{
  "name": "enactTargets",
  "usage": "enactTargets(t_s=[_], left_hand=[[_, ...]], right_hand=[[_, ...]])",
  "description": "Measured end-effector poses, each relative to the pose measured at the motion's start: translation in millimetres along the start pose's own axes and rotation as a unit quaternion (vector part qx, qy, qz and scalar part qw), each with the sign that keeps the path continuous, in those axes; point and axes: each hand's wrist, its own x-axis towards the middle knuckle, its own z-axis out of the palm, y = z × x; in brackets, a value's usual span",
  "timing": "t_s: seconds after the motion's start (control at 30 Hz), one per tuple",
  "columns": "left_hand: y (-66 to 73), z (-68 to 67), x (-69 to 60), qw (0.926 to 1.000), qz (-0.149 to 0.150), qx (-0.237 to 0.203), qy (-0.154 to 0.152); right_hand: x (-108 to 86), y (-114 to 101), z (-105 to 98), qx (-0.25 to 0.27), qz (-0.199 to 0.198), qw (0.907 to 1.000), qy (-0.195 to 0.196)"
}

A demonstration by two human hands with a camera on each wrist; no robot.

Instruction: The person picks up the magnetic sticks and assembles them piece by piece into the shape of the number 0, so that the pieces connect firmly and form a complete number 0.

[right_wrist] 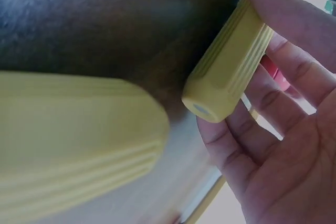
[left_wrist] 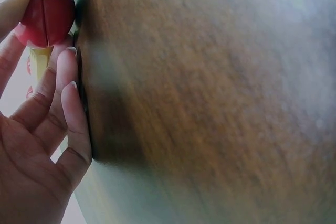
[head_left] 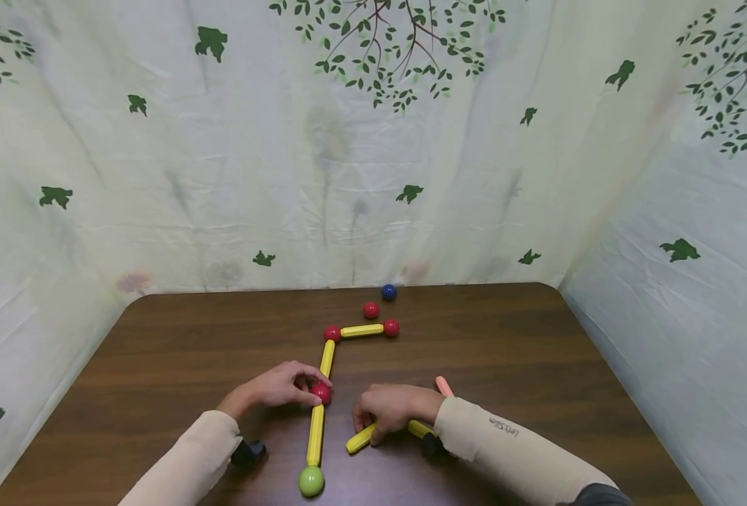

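My left hand [head_left: 284,385] pinches a red ball [head_left: 321,393] midway along a joined line of yellow rods; in the left wrist view the thumb and fingers lie around this red ball [left_wrist: 46,19]. From it one yellow rod [head_left: 315,436] runs down to a green ball [head_left: 311,481], and another [head_left: 327,358] runs up to a red corner ball [head_left: 332,333]. To the right, my right hand [head_left: 393,407] holds a loose yellow rod [head_left: 360,439] between thumb and fingers. In the right wrist view, the held rod [right_wrist: 231,66] shows its free end.
A yellow rod [head_left: 362,330] joins the corner ball to another red ball [head_left: 391,327]. Behind lie a loose red ball [head_left: 371,310] and a blue ball [head_left: 388,292]. Beside my right wrist are another yellow rod [head_left: 421,429] and an orange-pink rod [head_left: 444,386], both partly hidden.
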Motion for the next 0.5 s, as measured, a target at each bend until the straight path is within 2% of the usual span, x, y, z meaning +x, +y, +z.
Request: enactTargets(t_s=[0.27,0.5], left_hand=[[-1.2,-0.7,-0.8,1.0000,0.007,0.002,0.001],[-0.6,-1.4,-0.4,0.9999,0.014,0.009,0.002]], right_hand=[[-1.3,-5.7,-2.1,-0.007,-0.001,1.0000,-0.006],[-1.4,-11.1,0.8,0.063,-0.019,0.9971,-0.038]])
